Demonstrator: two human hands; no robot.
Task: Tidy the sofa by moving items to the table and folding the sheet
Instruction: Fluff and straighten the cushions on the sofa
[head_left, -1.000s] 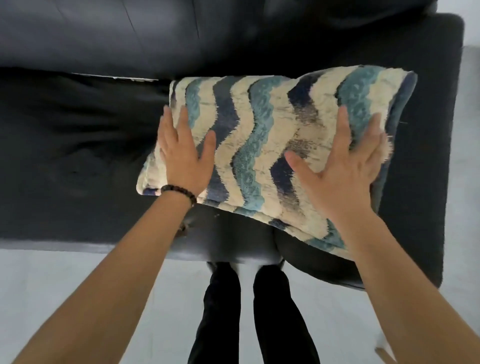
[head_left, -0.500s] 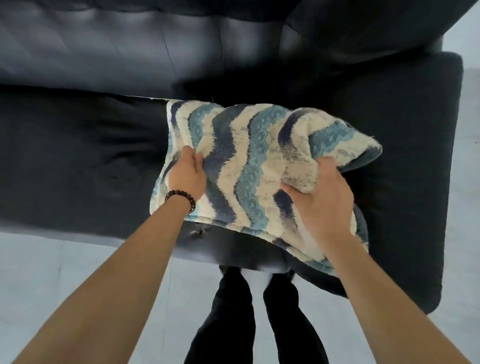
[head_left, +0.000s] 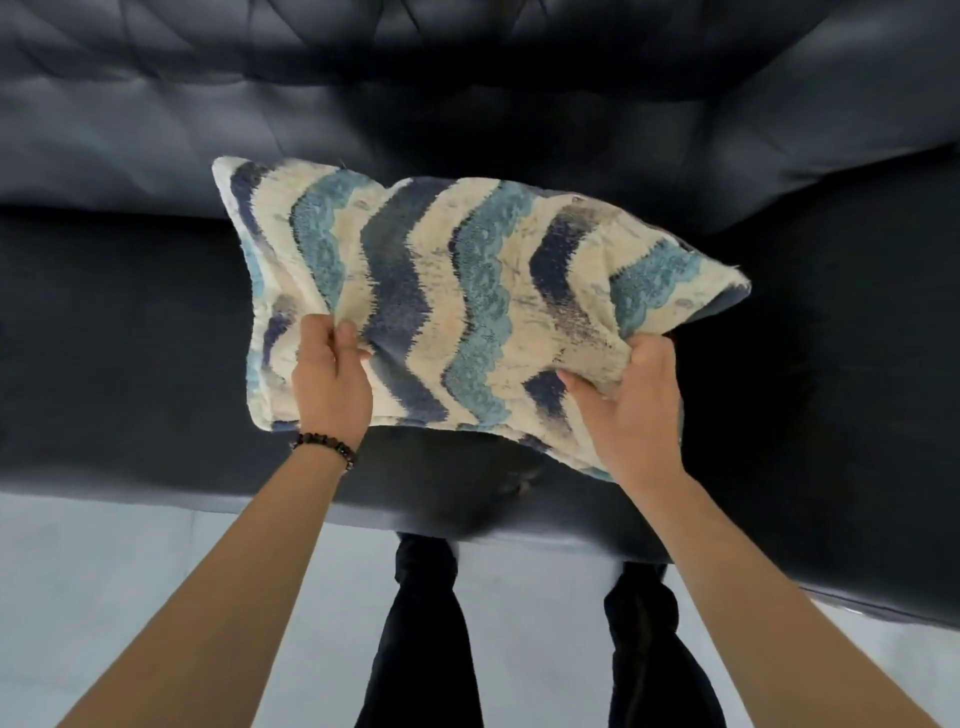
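Over dark sofa (head_left: 130, 338), cushion (head_left: 457, 306) lies crosswise, both hands gripping.

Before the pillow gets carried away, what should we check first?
1. Left hand grips the pillow: ok.
2. Right hand grips its other side: ok.
3. Pillow lifted off the sofa: ok, it seems raised.
4. Nothing hanging from the pillow: ok.
5. Table ready for it: cannot tell, not in view.
6. Floor free by the feet: ok where visible.
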